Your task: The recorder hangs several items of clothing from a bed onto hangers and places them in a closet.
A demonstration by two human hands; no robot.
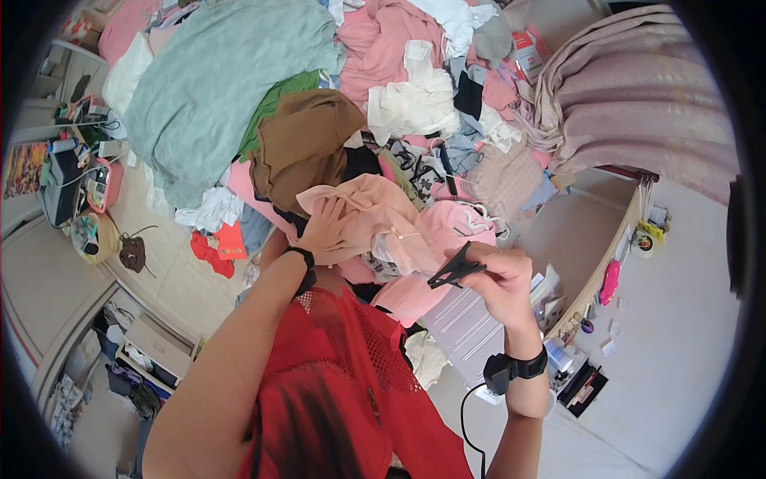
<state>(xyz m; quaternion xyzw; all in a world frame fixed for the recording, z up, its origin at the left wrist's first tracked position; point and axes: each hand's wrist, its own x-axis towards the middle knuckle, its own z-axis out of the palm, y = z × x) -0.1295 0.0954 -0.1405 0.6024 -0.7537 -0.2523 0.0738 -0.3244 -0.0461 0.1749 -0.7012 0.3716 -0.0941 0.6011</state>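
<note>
My right hand [502, 272] pinches a black plastic clip [458, 269] between thumb and fingers, raised in front of the clothes pile. With fingers spread, my left hand [326, 233] lies on a peach-coloured garment [383, 206], pressing the cloth without a visible grip. A thin cord with a small bead crosses the garment's right part. Just beyond it lies a folded brown garment [308, 141]. Pink clothing with white drawstrings [461, 221] sits to the right, behind the clip.
A heaped bed carries a pale green cover [233, 90], white clothing [413, 105] and pink bedding [389, 36]. A lilac ribbed case [464, 329] stands below my right hand. Curtains [640, 96] hang at right. A red packet [231, 240] lies left, near an open drawer [155, 344].
</note>
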